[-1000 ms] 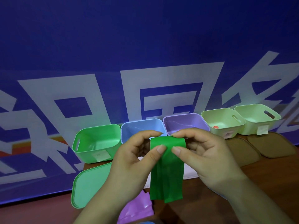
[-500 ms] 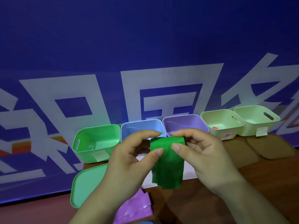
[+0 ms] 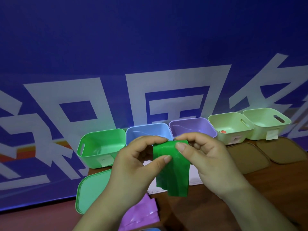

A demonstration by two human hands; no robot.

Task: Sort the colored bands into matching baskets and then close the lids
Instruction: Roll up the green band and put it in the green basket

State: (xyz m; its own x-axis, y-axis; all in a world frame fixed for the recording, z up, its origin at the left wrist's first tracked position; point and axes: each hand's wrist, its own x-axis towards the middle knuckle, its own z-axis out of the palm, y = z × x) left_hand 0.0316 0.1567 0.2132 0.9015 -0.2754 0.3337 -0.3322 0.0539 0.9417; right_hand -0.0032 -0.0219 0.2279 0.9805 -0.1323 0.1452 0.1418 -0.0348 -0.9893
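big blue banner (image 3: 150, 47) with white lettering fills the back, brown tabletop (image 3: 275, 189) down below. the green band (image 3: 173, 174) is held up in the air in front of the row of baskets, folded into a few layers and hanging limp from its top edge. so it's thin, soft, stretchy stuff with basically no weight. looks a bit slick too, so i'd guess the layers slide apart if you only catch one. best hold is right at the top fold, all layers together.

left hand (image 3: 131, 165) has its thumb on the front and curled fingers behind, pinching the band's left side. right hand (image 3: 210, 157) does the same at the upper right corner, thumb pressed flat on the fold. both are clamped on the band.

green basket (image 3: 103, 144) sits open at the back left with its lid (image 3: 93, 192) lying flat in front, so that's the drop spot imo. purple band (image 3: 141, 212) lies on the table under the hands, not sorted yet.
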